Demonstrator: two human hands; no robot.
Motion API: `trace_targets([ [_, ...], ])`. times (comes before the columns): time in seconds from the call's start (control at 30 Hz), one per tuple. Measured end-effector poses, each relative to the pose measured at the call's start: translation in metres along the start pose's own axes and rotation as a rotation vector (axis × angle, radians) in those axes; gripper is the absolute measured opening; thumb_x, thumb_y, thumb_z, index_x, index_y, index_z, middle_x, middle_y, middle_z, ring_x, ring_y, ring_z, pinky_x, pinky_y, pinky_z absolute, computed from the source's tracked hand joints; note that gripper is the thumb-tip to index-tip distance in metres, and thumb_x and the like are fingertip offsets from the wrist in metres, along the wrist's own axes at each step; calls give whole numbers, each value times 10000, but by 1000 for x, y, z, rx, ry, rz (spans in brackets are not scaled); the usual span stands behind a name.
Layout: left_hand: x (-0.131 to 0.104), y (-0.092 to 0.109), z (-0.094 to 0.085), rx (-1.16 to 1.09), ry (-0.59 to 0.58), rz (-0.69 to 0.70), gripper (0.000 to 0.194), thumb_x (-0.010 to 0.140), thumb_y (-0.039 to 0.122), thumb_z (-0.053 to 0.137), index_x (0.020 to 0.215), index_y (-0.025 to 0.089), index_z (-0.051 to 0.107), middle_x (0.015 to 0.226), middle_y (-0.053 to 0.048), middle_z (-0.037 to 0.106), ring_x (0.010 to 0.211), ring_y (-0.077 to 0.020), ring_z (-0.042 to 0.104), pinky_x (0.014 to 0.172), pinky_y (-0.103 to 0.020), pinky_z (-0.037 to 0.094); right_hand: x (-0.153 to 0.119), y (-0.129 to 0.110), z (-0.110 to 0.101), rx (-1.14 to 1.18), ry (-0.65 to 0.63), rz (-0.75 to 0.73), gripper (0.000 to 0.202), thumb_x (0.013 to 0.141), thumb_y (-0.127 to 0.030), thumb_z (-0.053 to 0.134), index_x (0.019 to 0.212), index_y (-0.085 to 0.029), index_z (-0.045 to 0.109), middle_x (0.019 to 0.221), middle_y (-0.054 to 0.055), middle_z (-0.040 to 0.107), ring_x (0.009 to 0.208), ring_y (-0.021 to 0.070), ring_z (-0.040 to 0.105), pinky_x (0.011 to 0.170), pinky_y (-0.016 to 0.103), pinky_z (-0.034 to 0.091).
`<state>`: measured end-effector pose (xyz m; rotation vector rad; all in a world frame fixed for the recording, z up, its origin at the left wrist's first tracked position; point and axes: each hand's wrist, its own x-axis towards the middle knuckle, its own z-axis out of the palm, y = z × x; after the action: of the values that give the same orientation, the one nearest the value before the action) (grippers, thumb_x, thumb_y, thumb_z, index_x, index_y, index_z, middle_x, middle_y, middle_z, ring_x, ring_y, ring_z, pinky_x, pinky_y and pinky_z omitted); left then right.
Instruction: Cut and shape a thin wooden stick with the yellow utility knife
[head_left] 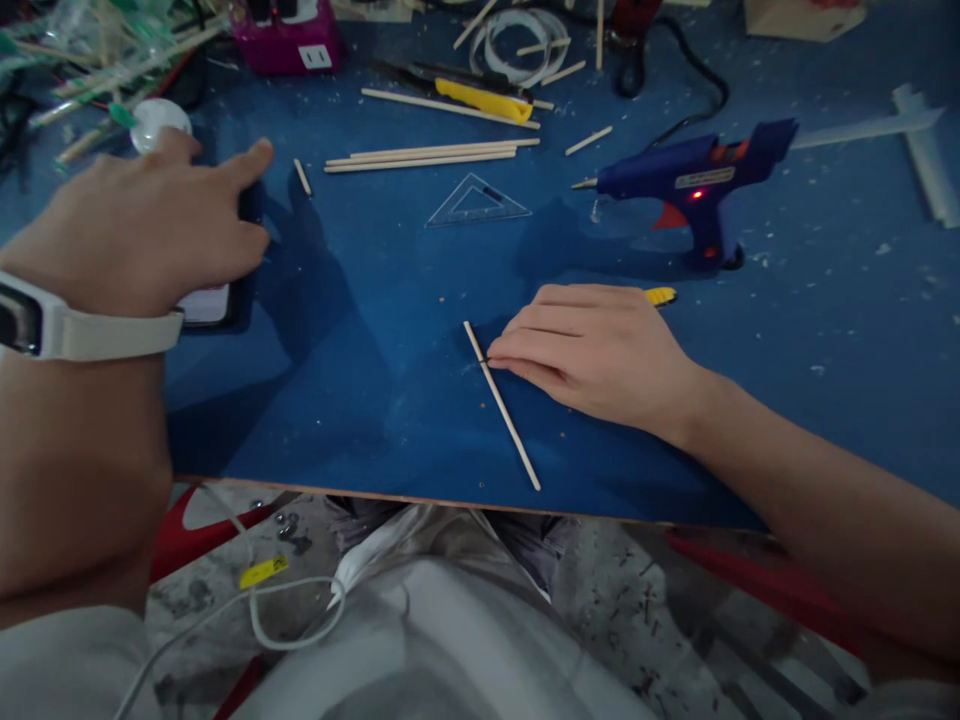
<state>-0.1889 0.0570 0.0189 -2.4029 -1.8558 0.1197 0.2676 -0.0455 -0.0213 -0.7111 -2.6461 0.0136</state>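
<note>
My left hand point(142, 230), with a pale watch band at the wrist, is at the left over a phone point(206, 304). Its index finger and thumb are stretched apart and it holds nothing. On the blue table, my right hand point(592, 350) is closed around a yellow-handled knife point(661, 297). Most of the knife is hidden in the fist; the yellow end shows behind, and a thin dark tip meets a thin wooden stick point(510, 425). This stick lies slanted near the front edge.
A blue glue gun point(697, 190) with a lit red light stands at right. Further back are a clear set square point(478, 203), several wooden sticks point(431, 155), a yellow-and-black tool point(484, 98), a tape roll point(517, 45) and a purple box point(285, 40). Green-and-clear clutter fills the back left.
</note>
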Motion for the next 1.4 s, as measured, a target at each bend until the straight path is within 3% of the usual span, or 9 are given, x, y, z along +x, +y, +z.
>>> trace_targets([
  [0.1, -7, 27, -11, -13, 71, -22, 908, 1321, 764, 394, 2069, 249, 407, 2138, -178, 317, 1784, -552, 603, 1563, -844, 453, 0, -1, 1, 8, -12, 10, 242, 1325, -297, 672, 1258, -257, 901, 1124, 5, 939, 1010, 212, 809, 886, 382, 618],
  [0.17, -6, 50, -17, -19, 123, 41, 826, 1362, 671, 337, 2067, 242, 376, 2130, -128, 311, 1838, -463, 559, 1650, -678, 405, 0, -2, 2, -1, -15, 8, 237, 1316, -286, 683, 1255, -250, 909, 1135, 7, 939, 1019, 214, 805, 881, 389, 621],
  [0.27, 1, 86, -17, -193, 161, 606, 679, 1365, 505, 445, 1930, 162, 599, 1906, -231, 600, 1707, -423, 645, 1559, -653, 515, 1, -6, 2, -46, 20, 1, 256, 1326, -292, 674, 1209, -245, 896, 1109, -4, 932, 999, 201, 791, 854, 384, 612],
  [0.3, 2, 97, -15, -222, 127, 751, 603, 1378, 498, 439, 1863, 240, 689, 1833, -176, 682, 1644, -371, 687, 1490, -599, 593, 1, -7, 1, -56, 43, -4, 257, 1329, -295, 673, 1201, -245, 890, 1101, -9, 930, 994, 196, 787, 850, 380, 612],
  [0.43, -2, 129, -4, -379, 123, 1101, 432, 1392, 384, 475, 1478, 255, 878, 1547, -142, 810, 1364, -287, 754, 1209, -501, 713, -1, -9, -1, -51, 47, 0, 235, 1324, -287, 678, 1238, -246, 893, 1136, 0, 936, 1036, 206, 801, 869, 389, 625],
  [0.8, -14, 148, 8, -522, 46, 1037, 373, 1383, 403, 499, 1268, 308, 840, 1457, -88, 842, 1312, -313, 776, 1124, -512, 613, 0, -7, -4, 7, -17, -51, 173, 1260, -240, 731, 1234, -249, 901, 1128, 5, 919, 1031, 222, 782, 896, 402, 636],
  [0.93, -17, 151, 5, -582, -3, 969, 377, 1398, 431, 439, 1270, 313, 772, 1312, -56, 865, 1198, -302, 805, 1079, -504, 611, 2, -10, -11, -19, 74, -26, 184, 1293, -259, 701, 1197, -267, 858, 1077, -34, 907, 952, 190, 788, 842, 377, 624],
  [1.17, -21, 152, -8, -881, -150, 802, 210, 1314, 317, 594, 1360, 291, 798, 1154, -2, 896, 961, -179, 861, 874, -305, 665, -1, -6, -21, -67, 73, -43, 210, 1302, -225, 664, 1314, -311, 855, 1128, -41, 927, 888, 181, 785, 768, 383, 583],
  [1.4, -19, 153, -9, -931, -177, 816, 248, 1304, 334, 652, 1267, 307, 896, 1242, -29, 922, 1080, -206, 873, 1011, -340, 670, 0, -10, -18, -88, 64, -79, 181, 1311, -233, 685, 1270, -290, 852, 1065, -54, 906, 889, 159, 799, 765, 346, 588],
])
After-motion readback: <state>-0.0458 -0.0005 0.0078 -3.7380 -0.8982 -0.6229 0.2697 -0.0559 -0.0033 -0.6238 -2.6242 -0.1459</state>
